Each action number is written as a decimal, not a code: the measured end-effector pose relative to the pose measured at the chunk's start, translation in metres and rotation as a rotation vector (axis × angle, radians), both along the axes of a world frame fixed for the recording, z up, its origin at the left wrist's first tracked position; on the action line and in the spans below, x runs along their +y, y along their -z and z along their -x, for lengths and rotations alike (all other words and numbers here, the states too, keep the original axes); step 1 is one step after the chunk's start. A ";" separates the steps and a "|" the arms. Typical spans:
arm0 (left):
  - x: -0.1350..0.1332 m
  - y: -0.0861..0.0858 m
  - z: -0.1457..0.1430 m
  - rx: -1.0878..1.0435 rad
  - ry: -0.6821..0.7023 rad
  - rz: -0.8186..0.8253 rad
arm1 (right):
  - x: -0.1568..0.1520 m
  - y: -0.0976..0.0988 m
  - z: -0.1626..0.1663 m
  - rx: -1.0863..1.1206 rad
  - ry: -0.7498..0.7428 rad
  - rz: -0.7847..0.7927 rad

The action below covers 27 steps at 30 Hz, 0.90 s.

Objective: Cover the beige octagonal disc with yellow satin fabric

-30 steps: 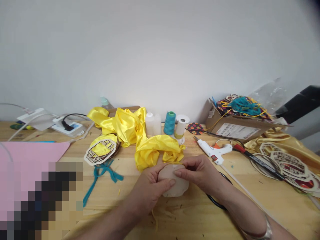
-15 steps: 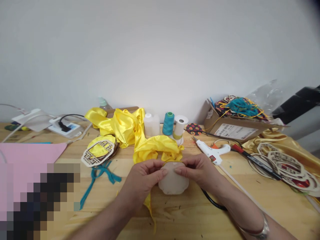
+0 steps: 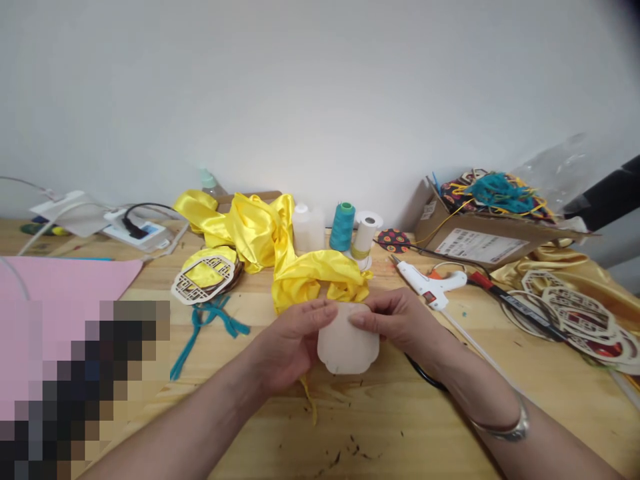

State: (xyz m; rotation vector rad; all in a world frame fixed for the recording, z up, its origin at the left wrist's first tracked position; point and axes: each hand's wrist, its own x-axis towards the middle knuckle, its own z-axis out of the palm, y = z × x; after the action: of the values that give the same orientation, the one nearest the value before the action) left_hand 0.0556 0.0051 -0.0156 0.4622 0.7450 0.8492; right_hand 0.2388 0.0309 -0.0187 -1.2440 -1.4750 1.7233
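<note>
Both of my hands hold a pale, scalloped flat wooden piece [image 3: 347,347] upright just above the wooden table [image 3: 380,440]. My left hand [image 3: 293,340] grips its left edge with the thumb near the top. My right hand [image 3: 395,323] pinches the top right edge. A strip of yellow satin [image 3: 309,399] hangs down below my left hand. A crumpled heap of yellow satin fabric [image 3: 315,277] lies just behind the piece.
Behind are a teal thread spool [image 3: 343,227], a white spool [image 3: 365,235] and a plastic bottle [image 3: 306,228]. A white glue gun [image 3: 429,285] lies to the right, beyond it a cardboard box [image 3: 480,240] and lattice cutouts [image 3: 575,320]. At left are a lattice cutout on yellow [image 3: 204,280], teal cord [image 3: 210,323] and pink paper [image 3: 55,300].
The wooden piece has been turned more upright and lifted slightly between my hands. My left thumb moved from its face to the top left edge. The view shifted a little.
</note>
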 end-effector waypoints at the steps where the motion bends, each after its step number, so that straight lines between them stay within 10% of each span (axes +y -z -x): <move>1: -0.001 0.000 0.000 0.010 0.036 -0.019 | 0.000 0.001 0.000 -0.007 -0.013 -0.013; 11: -0.006 0.005 -0.001 0.206 0.155 -0.009 | 0.000 0.000 0.005 -0.022 -0.136 -0.154; 27: -0.004 0.006 -0.004 0.303 -0.195 -0.133 | 0.003 0.003 0.002 -0.049 -0.071 -0.212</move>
State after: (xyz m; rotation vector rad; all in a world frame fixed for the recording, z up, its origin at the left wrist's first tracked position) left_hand 0.0599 0.0014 -0.0221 0.6541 1.0283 1.0281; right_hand 0.2364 0.0336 -0.0221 -1.1424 -1.6999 1.5428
